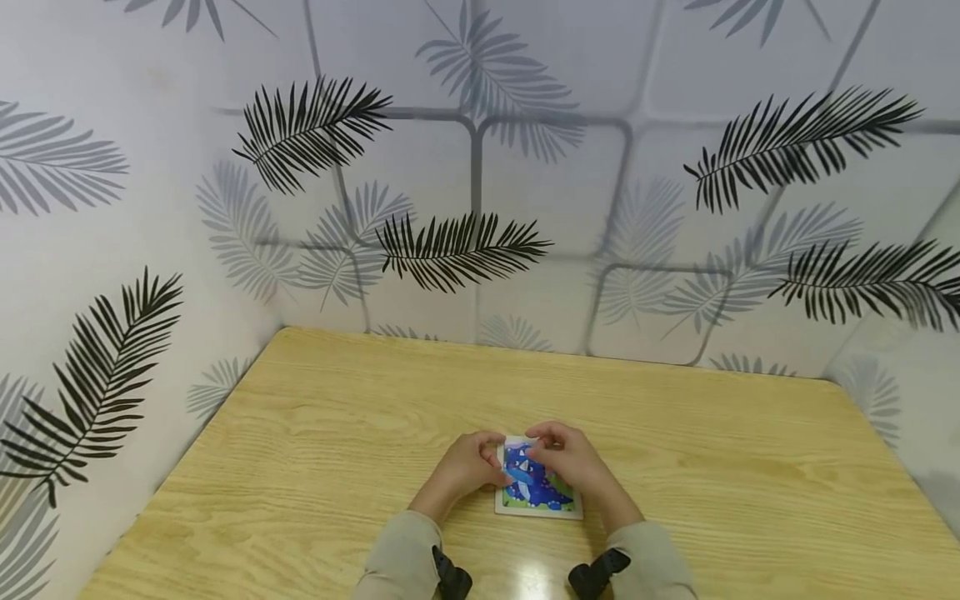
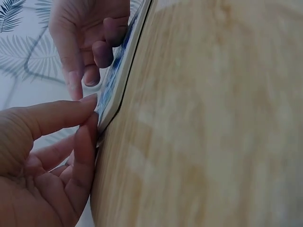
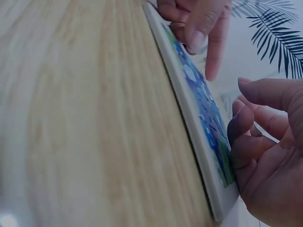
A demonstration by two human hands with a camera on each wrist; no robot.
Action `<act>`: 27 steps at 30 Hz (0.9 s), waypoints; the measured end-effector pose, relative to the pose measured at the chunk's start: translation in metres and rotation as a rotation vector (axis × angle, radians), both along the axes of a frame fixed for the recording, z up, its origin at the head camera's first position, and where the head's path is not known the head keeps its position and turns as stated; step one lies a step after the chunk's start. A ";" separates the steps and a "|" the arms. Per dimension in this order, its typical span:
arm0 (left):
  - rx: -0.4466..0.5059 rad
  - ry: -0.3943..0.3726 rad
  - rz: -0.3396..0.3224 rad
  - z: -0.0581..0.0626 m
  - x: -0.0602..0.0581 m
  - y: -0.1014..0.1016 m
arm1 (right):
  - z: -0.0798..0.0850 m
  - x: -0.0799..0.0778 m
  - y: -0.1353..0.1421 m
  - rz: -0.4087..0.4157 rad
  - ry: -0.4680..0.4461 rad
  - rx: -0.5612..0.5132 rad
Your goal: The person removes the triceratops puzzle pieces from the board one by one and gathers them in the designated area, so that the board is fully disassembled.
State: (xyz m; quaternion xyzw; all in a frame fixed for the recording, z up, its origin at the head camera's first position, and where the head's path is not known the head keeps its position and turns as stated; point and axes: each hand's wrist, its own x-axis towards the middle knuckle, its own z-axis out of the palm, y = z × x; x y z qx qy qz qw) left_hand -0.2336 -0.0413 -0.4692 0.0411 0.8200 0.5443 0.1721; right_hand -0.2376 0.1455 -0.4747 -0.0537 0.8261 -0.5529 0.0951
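A small square dinosaur puzzle (image 1: 551, 498) with a pale border lies flat on the wooden table, showing a blue dinosaur on green ground. My left hand (image 1: 470, 465) is at its left side, fingers bent and thumb reaching over the picture. In the left wrist view, that thumb and a fingertip come close together beside the puzzle's corner (image 2: 113, 101); no piece can be made out between them. From the upper right, my right hand (image 1: 573, 461) leans over the puzzle, its fingers loosely bent. A gap separates thumb and fingers in the right wrist view, beside the picture's edge (image 3: 208, 118).
The wood-grain table (image 1: 337, 425) extends around the puzzle on all sides. Walls with a leaf pattern (image 1: 540, 192) stand behind it and at the left. Black wrist cameras (image 1: 600, 573) sit on both sleeves.
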 end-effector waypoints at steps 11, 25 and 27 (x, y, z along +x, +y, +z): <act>-0.003 -0.017 0.024 0.000 -0.004 0.002 | -0.003 0.000 -0.012 -0.057 0.063 0.134; -0.031 -0.018 0.047 0.000 -0.004 0.004 | 0.006 0.002 -0.025 -0.084 0.039 0.386; -0.025 -0.014 0.048 -0.001 -0.004 0.004 | 0.009 0.003 -0.026 -0.076 0.034 0.403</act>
